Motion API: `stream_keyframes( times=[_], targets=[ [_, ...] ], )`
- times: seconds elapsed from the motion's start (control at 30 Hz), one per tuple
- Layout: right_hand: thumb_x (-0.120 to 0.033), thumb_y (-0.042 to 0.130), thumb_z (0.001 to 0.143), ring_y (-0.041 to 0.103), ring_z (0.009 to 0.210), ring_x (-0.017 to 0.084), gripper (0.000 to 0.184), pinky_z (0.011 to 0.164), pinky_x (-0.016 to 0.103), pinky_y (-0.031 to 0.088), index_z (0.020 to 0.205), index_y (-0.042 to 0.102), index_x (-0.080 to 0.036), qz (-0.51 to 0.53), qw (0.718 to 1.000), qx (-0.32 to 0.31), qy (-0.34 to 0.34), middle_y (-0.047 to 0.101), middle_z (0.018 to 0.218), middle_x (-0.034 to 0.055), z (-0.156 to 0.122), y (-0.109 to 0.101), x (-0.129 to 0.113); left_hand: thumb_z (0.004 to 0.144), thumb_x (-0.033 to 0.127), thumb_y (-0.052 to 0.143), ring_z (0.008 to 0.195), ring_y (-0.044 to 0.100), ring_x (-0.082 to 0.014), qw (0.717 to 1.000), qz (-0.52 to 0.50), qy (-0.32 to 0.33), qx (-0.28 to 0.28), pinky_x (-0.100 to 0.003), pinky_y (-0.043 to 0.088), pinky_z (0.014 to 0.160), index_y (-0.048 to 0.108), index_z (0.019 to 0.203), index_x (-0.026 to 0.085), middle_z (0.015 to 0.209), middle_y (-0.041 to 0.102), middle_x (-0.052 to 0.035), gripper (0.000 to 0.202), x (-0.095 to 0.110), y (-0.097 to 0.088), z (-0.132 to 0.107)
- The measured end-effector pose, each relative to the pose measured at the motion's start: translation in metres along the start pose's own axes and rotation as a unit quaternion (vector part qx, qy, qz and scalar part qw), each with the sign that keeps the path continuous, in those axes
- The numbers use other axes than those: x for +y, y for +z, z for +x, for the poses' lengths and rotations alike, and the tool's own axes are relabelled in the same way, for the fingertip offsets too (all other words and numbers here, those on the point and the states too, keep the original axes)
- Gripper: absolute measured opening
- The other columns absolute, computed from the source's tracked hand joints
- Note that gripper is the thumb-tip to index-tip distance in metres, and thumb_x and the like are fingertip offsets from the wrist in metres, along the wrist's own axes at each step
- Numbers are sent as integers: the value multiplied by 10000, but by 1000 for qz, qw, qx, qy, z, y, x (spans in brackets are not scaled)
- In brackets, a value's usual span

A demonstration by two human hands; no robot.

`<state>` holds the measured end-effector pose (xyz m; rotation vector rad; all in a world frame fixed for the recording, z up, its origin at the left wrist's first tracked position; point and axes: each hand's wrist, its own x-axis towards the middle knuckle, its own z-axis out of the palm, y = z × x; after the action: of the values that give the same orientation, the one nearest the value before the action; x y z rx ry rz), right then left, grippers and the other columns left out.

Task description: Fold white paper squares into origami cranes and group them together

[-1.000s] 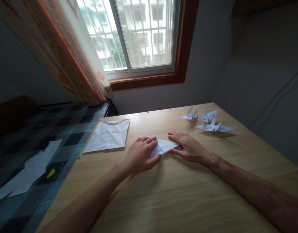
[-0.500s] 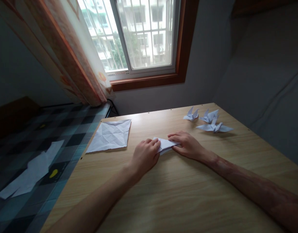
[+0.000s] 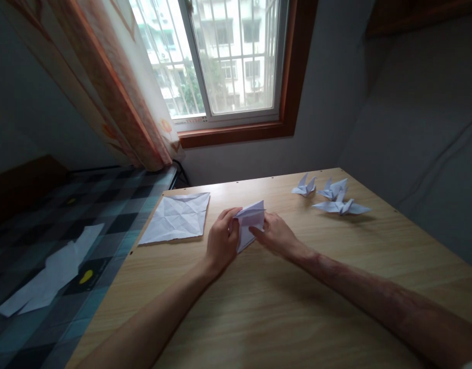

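A folded white paper tilts up between both hands.

White paper, dark checked cloth

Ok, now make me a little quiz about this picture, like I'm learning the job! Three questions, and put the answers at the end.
1. Pick one: how many folded paper birds are on the table?
A) one
B) three
C) six

2. True or false: the right hand is away from the folded paper, not touching it.

3. Fill in the gap: the flat creased sheet lies nearer the ____ hand.

Key:
1. B, three.
2. False: it holds the folded paper, and so does the left hand.
3. left
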<state>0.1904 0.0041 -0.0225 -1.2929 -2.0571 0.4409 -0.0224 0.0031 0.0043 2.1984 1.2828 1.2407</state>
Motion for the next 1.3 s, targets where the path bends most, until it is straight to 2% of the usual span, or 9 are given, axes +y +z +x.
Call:
stream_keyframes(
  times=[0.07,0.17,0.37,0.6,0.73,0.83,1.0,1.17,1.3],
  targets=[
    [-349,599,1061,744,1051,303,227,996,422,576,1128,767,-211,-21,1000,9,-1,826,1133,108,0,0,-1,1068,203,488,1177,727,-226,999,-26,-23,7,-311,648,829,737,1236,219,1313,750,-96,300,-2,1,1],
    [-250,538,1065,726,1214,294,323,1091,431,554,1283,776,-254,-14,1000,3,-24,813,1295,84,0,-5,5,1000,136,521,1020,734,-196,999,-20,-37,-6,-265,594,695,753,1124,214,1234,753,-82,275,-6,1,1],
    [-42,509,935,608,1479,284,656,1252,485,475,1531,685,-254,-61,995,-45,-66,653,1596,77,-7,-20,29,822,13,577,1047,712,-241,998,44,13,-33,-369,587,897,760,970,227,1055,788,-49,318,-13,0,2],
    [-98,490,1046,520,1573,290,644,1299,546,435,1657,540,-296,-69,984,-80,-144,532,1701,68,-23,-37,41,763,58,647,1091,717,-279,981,73,87,-157,-450,557,1025,754,1067,247,1168,802,-54,373,-15,-2,4],
    [-207,627,1023,465,1612,318,709,1336,565,379,1707,459,-286,-49,975,-109,-187,471,1737,90,-28,-47,39,839,183,688,1192,701,-301,959,70,157,-227,-479,535,1110,741,1217,240,1291,773,-84,386,-11,-14,7],
    [-340,649,1050,431,1632,330,712,1350,577,341,1723,427,-265,-46,972,-135,-188,433,1757,107,-28,-51,40,971,233,599,1242,694,-289,944,51,185,-269,-466,532,1133,722,1323,239,1383,744,-97,374,-9,-20,9],
    [-390,434,1165,415,1643,298,539,1354,574,320,1690,487,-285,-28,972,-156,-172,442,1756,84,-27,-52,42,1098,369,591,1201,722,-271,952,80,172,-242,-450,564,1099,748,1220,237,1329,763,-103,238,-12,-14,8],
    [-420,561,1115,421,1638,305,640,1360,546,324,1719,433,-255,-76,977,-141,-140,424,1766,103,-31,-46,33,1076,341,660,1248,734,-273,944,104,215,-227,-458,588,1107,751,1254,241,1366,776,-101,224,-17,-7,3],
    [-418,460,1149,371,1666,293,644,1364,537,319,1752,354,-218,-126,977,-131,-109,368,1790,122,-35,-39,25,1123,272,570,1217,779,-233,932,86,269,-229,-411,619,1093,786,1205,238,1367,802,-55,234,-16,-4,-3]
  ],
)
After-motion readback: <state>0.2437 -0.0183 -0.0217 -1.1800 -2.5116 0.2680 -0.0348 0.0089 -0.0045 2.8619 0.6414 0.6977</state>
